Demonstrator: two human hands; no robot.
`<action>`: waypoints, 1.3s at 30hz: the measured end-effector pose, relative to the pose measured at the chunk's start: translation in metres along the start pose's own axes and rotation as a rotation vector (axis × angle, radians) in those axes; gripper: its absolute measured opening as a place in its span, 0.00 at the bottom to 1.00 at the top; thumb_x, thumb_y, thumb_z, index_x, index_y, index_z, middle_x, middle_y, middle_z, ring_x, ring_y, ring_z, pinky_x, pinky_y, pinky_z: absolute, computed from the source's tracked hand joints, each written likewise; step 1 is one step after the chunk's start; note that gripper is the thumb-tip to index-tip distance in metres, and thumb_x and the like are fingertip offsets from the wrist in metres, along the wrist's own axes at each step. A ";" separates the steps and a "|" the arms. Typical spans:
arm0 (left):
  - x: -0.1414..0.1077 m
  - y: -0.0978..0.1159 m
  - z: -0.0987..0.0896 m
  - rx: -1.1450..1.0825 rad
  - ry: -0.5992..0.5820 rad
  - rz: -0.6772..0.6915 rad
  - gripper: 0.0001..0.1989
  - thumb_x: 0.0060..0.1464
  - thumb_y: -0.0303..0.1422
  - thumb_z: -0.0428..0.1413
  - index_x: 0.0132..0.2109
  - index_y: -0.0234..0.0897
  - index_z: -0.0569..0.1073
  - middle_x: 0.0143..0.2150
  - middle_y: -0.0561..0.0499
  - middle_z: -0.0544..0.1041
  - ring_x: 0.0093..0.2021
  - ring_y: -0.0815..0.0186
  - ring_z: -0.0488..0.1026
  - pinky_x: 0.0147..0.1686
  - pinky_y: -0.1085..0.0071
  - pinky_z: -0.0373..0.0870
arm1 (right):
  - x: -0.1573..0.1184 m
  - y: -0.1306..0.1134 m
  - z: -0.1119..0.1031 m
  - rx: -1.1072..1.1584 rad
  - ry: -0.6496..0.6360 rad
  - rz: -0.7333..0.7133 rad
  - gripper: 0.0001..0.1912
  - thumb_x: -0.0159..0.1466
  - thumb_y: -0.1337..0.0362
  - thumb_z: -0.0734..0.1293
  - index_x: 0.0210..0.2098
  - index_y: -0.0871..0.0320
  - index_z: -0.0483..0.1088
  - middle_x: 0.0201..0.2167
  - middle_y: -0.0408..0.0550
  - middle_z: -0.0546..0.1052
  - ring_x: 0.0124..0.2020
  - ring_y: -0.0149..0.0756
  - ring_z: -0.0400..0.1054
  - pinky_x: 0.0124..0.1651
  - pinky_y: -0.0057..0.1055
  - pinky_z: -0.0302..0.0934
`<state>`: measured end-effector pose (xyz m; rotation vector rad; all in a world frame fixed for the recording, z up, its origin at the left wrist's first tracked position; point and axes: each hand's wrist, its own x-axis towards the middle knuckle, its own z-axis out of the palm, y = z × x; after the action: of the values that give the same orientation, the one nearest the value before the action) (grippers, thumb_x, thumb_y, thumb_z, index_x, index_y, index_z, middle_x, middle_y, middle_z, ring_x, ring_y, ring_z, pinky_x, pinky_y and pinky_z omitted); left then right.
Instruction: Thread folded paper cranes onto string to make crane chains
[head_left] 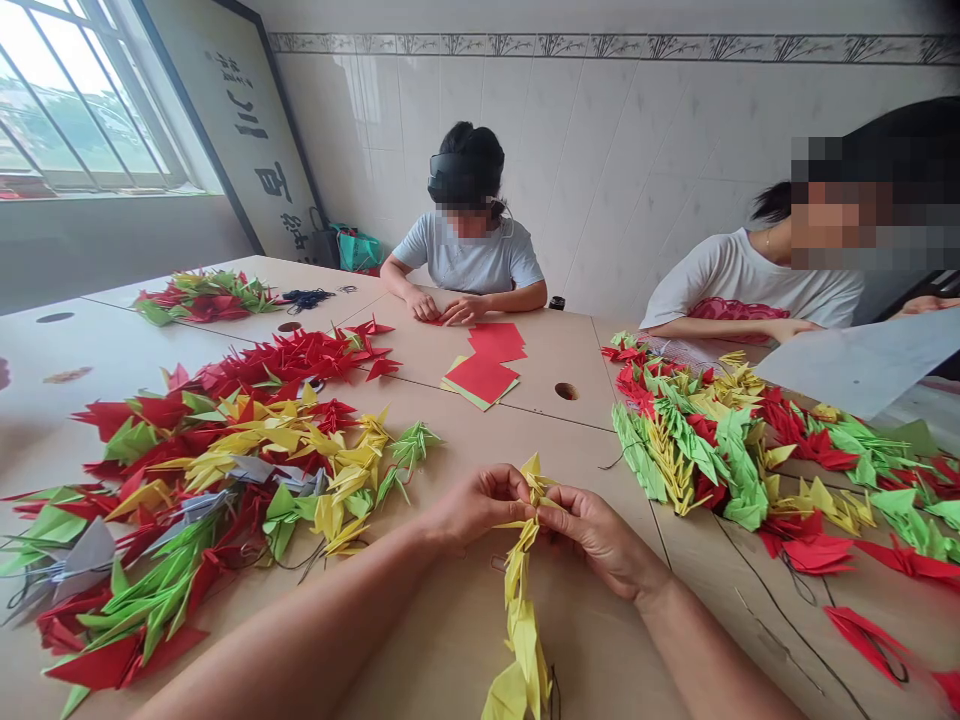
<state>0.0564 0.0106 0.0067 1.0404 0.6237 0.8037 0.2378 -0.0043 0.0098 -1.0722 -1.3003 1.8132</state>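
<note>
"What's the largest thing near the fingers point(564, 498)?"

"The desk point(585, 425), spreading beneath them and to both sides."

"And past it?"

"Straight ahead, beyond the fingers, a person in a pale T-shirt point(480, 262) sits with hands on red paper. Ahead and to the right, a person in a white T-shirt point(750, 275) leans over the desk."

"What about the heaps?"

"Left of the fingers lies the left heap point(247, 440), folded paper in red, green, yellow and pale grey. To their right is the right heap point(742, 460), mostly green, red and yellow."

"Where's the yellow strand point(525, 630)?"

"Its top end is between the fingers, and the rest runs from them back toward the wearer."

"Are both hands gripping it?"

"Yes. The left hand point(480, 510) pinches folded yellow paper near the top, thumb against fingertip; the right hand point(600, 540) pinches it just beside, from the other side."

"Anything smaller?"

"Ahead of the fingers, red sheets point(487, 378) lie flat, a green edge showing underneath. Farther off, ahead and left, there's a dark cord bundle point(306, 299)."
</note>
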 end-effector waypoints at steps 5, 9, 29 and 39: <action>-0.001 0.001 0.002 -0.039 -0.015 -0.001 0.15 0.42 0.35 0.65 0.30 0.32 0.68 0.30 0.50 0.75 0.32 0.68 0.73 0.38 0.71 0.68 | 0.000 0.000 -0.001 0.017 0.006 -0.010 0.13 0.55 0.55 0.71 0.27 0.60 0.69 0.25 0.40 0.67 0.27 0.28 0.58 0.31 0.27 0.52; -0.002 -0.001 0.002 -0.037 -0.061 -0.004 0.14 0.48 0.38 0.61 0.35 0.33 0.67 0.31 0.50 0.74 0.32 0.68 0.73 0.35 0.72 0.67 | -0.001 -0.003 0.000 0.046 0.006 0.027 0.14 0.55 0.55 0.71 0.28 0.60 0.70 0.27 0.42 0.69 0.29 0.29 0.62 0.30 0.26 0.53; -0.002 0.000 0.002 0.034 -0.081 0.008 0.14 0.47 0.38 0.61 0.33 0.32 0.67 0.30 0.50 0.73 0.32 0.67 0.73 0.34 0.71 0.66 | 0.000 0.000 0.000 0.009 0.009 0.028 0.14 0.56 0.55 0.70 0.26 0.60 0.69 0.24 0.41 0.69 0.26 0.27 0.62 0.26 0.25 0.51; 0.000 -0.005 0.000 -0.143 0.018 -0.011 0.12 0.49 0.34 0.61 0.35 0.34 0.66 0.29 0.52 0.73 0.27 0.70 0.72 0.28 0.76 0.64 | 0.000 -0.003 0.005 -0.009 0.056 -0.019 0.15 0.56 0.56 0.71 0.38 0.58 0.71 0.30 0.42 0.70 0.29 0.28 0.62 0.28 0.24 0.52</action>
<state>0.0581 0.0090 0.0017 0.8995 0.5776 0.8368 0.2332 -0.0054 0.0139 -1.1046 -1.2822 1.7528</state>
